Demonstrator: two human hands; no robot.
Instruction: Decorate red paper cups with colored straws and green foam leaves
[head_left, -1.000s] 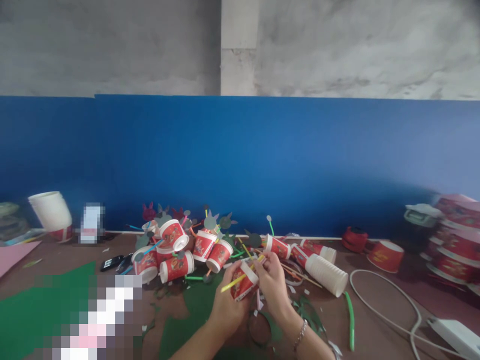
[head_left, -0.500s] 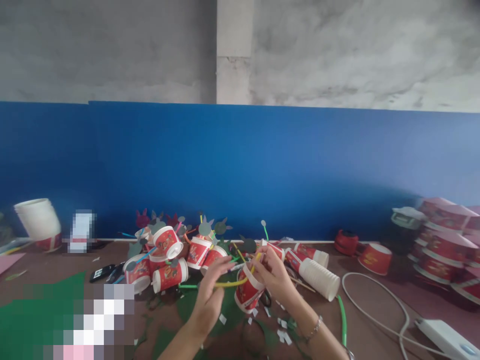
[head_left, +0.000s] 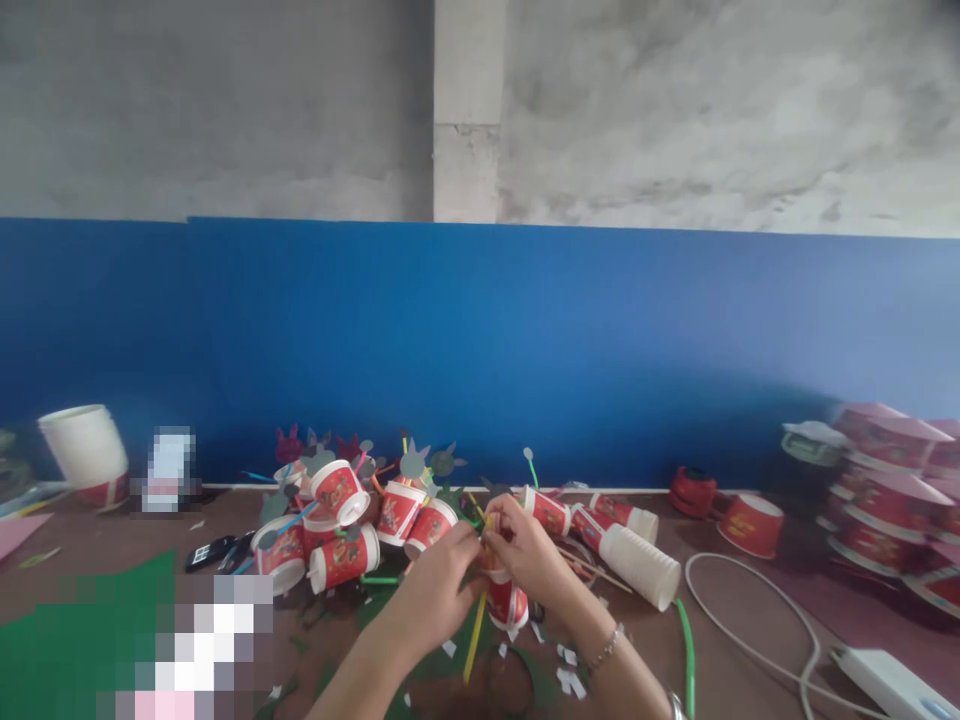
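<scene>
Both my hands meet over the top of a red printed paper cup point(head_left: 508, 604) that stands on the table. The fingers of my left hand point(head_left: 442, 575) are pinched together at the cup's upper left side. From below them a thin yellow straw point(head_left: 474, 640) slants down toward the table. My right hand point(head_left: 525, 553) is closed over the cup's top, its fingertips on a yellow part of the straw. My fingers hide most of the cup's rim. Just behind lies a pile of similar red cups point(head_left: 343, 558), with straws and grey rabbit-head cutouts point(head_left: 413, 460).
White paper scraps point(head_left: 571, 684) litter the brown table. To the right are a stack of white-bottomed cups point(head_left: 639, 566), a green tube point(head_left: 687, 655), a white cable point(head_left: 739, 557) and a red bowl point(head_left: 750, 526). Green sheet point(head_left: 97, 610) lies left; a blue panel point(head_left: 480, 350) stands behind.
My left hand has moved right to the cup and its fingers have closed. The yellow straw, earlier curving out leftward, now points down. My right hand has shifted slightly left.
</scene>
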